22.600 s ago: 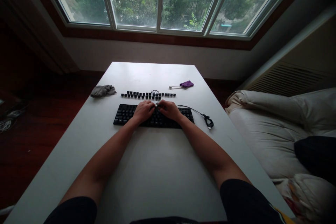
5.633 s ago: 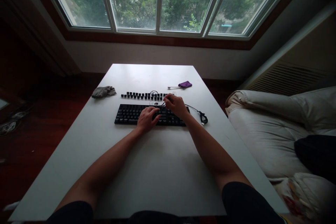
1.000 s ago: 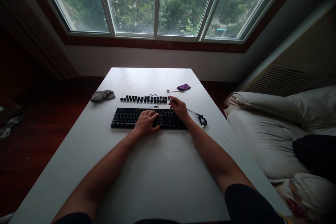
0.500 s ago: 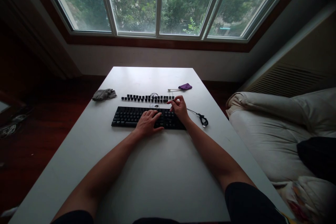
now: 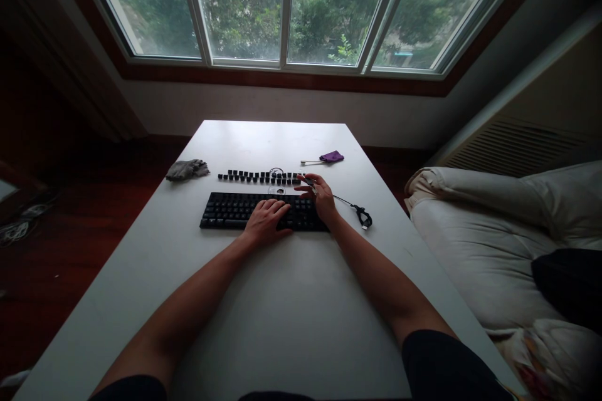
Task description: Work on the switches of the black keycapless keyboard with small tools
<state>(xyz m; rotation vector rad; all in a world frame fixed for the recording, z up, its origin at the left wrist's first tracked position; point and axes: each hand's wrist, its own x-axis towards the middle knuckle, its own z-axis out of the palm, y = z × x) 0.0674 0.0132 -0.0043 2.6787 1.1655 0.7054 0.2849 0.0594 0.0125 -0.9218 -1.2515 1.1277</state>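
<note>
Left hand [image 5: 266, 219] lies flat, fingers spread, on the keyboard [image 5: 226, 210]; right hand [image 5: 322, 195] pinches a small tool [image 5: 310, 184] beside the keycaps [image 5: 258, 177].

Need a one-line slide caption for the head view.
Left hand rests on black keyboard; right hand at the end of the loose keycap row.
</note>
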